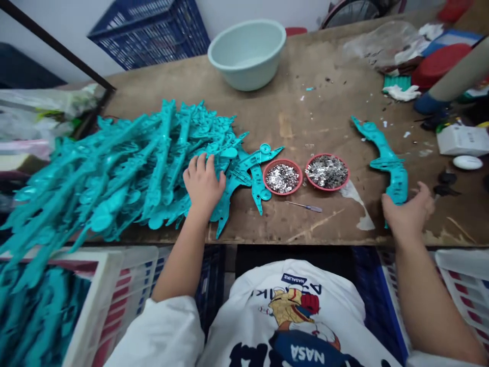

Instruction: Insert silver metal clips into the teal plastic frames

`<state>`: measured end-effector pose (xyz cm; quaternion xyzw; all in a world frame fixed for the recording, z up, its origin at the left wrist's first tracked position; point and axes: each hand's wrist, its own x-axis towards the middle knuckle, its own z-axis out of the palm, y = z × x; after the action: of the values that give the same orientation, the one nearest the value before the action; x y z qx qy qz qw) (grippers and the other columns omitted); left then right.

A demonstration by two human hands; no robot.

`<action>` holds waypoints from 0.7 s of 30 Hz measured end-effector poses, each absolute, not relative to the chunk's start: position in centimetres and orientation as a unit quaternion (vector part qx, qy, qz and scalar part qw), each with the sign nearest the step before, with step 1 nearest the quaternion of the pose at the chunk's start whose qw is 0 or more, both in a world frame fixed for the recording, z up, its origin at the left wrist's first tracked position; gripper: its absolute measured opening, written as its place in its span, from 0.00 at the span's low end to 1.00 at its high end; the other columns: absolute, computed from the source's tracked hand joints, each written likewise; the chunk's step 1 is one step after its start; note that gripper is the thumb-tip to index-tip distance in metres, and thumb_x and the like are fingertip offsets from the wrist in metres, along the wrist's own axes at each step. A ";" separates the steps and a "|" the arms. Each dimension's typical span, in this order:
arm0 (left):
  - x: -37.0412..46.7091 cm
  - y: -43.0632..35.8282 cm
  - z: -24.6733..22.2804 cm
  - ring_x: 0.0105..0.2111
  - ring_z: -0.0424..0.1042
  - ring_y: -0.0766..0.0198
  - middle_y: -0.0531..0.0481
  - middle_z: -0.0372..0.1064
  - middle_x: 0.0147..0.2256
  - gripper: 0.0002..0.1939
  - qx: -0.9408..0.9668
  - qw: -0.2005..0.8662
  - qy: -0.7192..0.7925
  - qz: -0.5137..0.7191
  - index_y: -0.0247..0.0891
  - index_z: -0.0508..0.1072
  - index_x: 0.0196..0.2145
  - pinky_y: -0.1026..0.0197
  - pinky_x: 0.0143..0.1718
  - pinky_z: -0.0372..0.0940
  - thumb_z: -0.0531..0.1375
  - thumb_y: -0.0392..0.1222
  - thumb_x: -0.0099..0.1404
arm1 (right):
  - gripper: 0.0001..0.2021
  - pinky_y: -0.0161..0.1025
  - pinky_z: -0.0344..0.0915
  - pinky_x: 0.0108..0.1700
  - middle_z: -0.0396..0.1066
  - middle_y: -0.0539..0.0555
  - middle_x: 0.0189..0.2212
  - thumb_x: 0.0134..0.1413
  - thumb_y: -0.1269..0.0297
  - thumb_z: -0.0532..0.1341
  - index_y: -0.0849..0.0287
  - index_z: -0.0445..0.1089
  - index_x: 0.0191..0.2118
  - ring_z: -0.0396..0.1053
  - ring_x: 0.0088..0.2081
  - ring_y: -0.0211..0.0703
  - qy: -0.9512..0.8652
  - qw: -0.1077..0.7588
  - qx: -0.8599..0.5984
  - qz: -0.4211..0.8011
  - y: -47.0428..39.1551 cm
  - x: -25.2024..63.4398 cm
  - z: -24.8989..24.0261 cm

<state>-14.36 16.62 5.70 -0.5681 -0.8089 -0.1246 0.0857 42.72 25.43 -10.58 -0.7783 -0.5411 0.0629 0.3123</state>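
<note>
A large heap of teal plastic parts (153,163) covers the left half of the table. My left hand (204,181) rests on the heap's right side, fingers spread and touching parts. A single curved teal part (387,153) lies at the right. My right hand (410,209) is at this part's near end, thumb against it and fingers apart. Between my hands stand two red baskets, the left one (282,191) and the right one (327,188), both filled with small metal pieces. A small screwdriver (305,206) lies in front of them.
A pale green basin (248,56) stands at the back, with a blue crate (148,35) behind it. A white box (463,140), a red lid-like object (439,66) and plastic bags crowd the right. A crate of teal parts (42,311) sits below left.
</note>
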 end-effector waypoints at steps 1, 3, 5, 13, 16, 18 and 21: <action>-15.2 17.2 6.5 0.79 0.63 0.28 0.27 0.69 0.77 0.32 -0.569 0.090 -0.809 -0.121 0.33 0.75 0.74 0.28 0.76 0.60 0.57 0.48 0.79 | 0.56 0.73 0.59 0.76 0.72 0.86 0.68 0.53 0.30 0.64 0.62 0.68 0.80 0.67 0.73 0.88 -0.530 0.338 -0.777 0.042 25.4 42.0 -10.1; -16.9 17.5 8.1 0.78 0.64 0.28 0.28 0.71 0.75 0.30 -0.552 0.113 -0.818 -0.113 0.35 0.76 0.74 0.26 0.75 0.62 0.57 0.49 0.80 | 0.53 0.78 0.60 0.73 0.73 0.88 0.65 0.52 0.27 0.64 0.61 0.77 0.74 0.69 0.73 0.89 -0.541 0.393 -0.743 -0.002 24.6 40.4 -9.2; -18.8 17.2 9.4 0.76 0.64 0.22 0.27 0.67 0.77 0.33 -0.498 0.126 -0.852 -0.097 0.37 0.74 0.75 0.21 0.72 0.63 0.62 0.50 0.77 | 0.42 0.78 0.64 0.70 0.76 0.85 0.62 0.59 0.30 0.64 0.53 0.83 0.68 0.72 0.71 0.86 -0.574 0.436 -0.693 -0.028 22.7 39.1 -8.7; -26.3 15.9 12.0 0.66 0.75 0.36 0.26 0.65 0.73 0.44 -0.458 0.008 -0.879 -0.130 0.30 0.64 0.80 0.33 0.72 0.70 0.71 0.49 0.74 | 0.03 0.72 0.74 0.54 0.81 0.68 0.43 0.67 0.57 0.70 0.47 0.80 0.41 0.81 0.49 0.73 -0.703 0.469 -0.527 -0.089 16.8 36.6 -9.1; -27.5 16.4 12.4 0.57 0.76 0.46 0.39 0.78 0.56 0.31 -0.465 -0.024 -0.877 -0.116 0.27 0.77 0.67 0.33 0.74 0.68 0.71 0.50 0.76 | 0.02 0.62 0.75 0.53 0.80 0.62 0.43 0.65 0.66 0.71 0.53 0.79 0.41 0.79 0.48 0.63 -0.738 0.476 -0.472 -0.078 16.8 34.5 -8.0; -27.9 16.7 12.4 0.61 0.73 0.45 0.39 0.77 0.56 0.23 -0.463 -0.014 -0.879 -0.115 0.29 0.81 0.59 0.28 0.77 0.63 0.71 0.49 0.76 | 0.05 0.59 0.76 0.54 0.80 0.60 0.43 0.64 0.70 0.71 0.53 0.79 0.43 0.77 0.49 0.60 -0.754 0.482 -0.443 -0.053 16.9 32.7 -7.0; -28.2 16.9 11.9 0.71 0.67 0.39 0.33 0.71 0.66 0.17 -0.467 0.002 -0.876 -0.118 0.30 0.81 0.55 0.26 0.80 0.56 0.69 0.43 0.75 | 0.08 0.57 0.76 0.55 0.80 0.57 0.42 0.64 0.74 0.70 0.52 0.79 0.44 0.77 0.49 0.57 -0.769 0.489 -0.410 -0.011 16.7 30.1 -5.8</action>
<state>-28.21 16.94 11.93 -0.4668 -0.8765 -0.1180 0.0023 30.08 16.72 -5.82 -0.4104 -0.7695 -0.0110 0.4893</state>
